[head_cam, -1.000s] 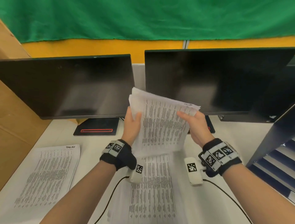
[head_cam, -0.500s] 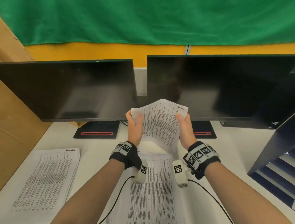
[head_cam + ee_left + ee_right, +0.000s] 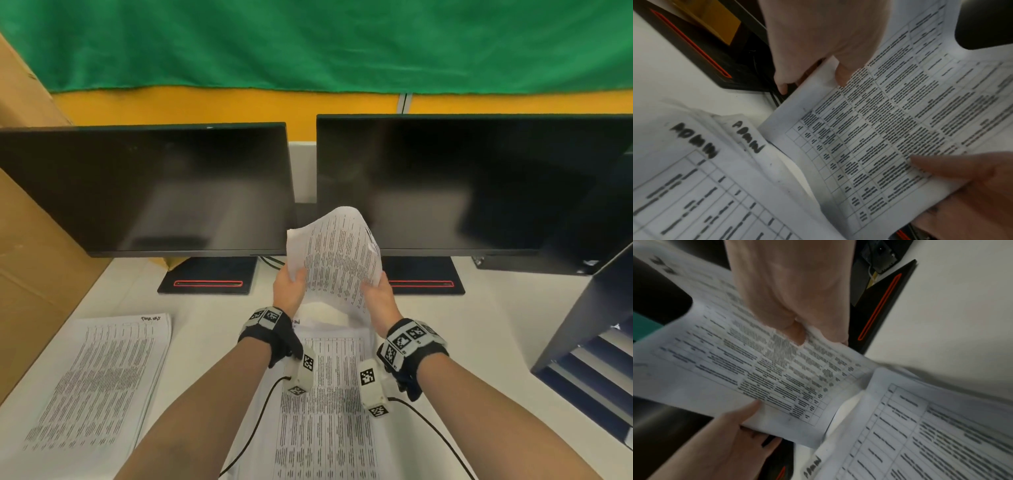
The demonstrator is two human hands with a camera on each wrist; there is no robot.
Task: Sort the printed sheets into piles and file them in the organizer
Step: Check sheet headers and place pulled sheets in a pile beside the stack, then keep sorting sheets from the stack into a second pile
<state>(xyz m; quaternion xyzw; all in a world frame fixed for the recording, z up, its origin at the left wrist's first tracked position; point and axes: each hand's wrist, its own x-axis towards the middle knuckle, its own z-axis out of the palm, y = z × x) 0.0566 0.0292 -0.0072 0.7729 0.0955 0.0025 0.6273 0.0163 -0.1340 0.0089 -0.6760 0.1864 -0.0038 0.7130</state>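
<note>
We hold a bundle of printed sheets (image 3: pixel 337 253) up off the white table (image 3: pixel 486 329), in front of the gap between the two dark monitors. Our left hand (image 3: pixel 289 287) grasps the bundle's left edge, thumb on the printed face and fingers curled behind; the left wrist view shows that thumb (image 3: pixel 841 74) pressed on the margin beside the table of text. Our right hand (image 3: pixel 378 299) grasps the lower right edge the same way, its thumb (image 3: pixel 795 332) lying on the print. The bundle bows upward and its top corner curls over toward the right monitor (image 3: pixel 479 185).

Beneath our wrists a pile of printed sheets (image 3: pixel 329 428) lies flat on the table, its upper corners marked by hand with a word that seems to read "ADMIN" (image 3: pixel 694 139). A second pile (image 3: pixel 99 380) lies well to the left, near the cardboard box (image 3: pixel 37 260), with a handwritten heading too small to read. At the far right stands the dark blue organizer (image 3: pixel 596 329), its shelves partly in view.
</note>
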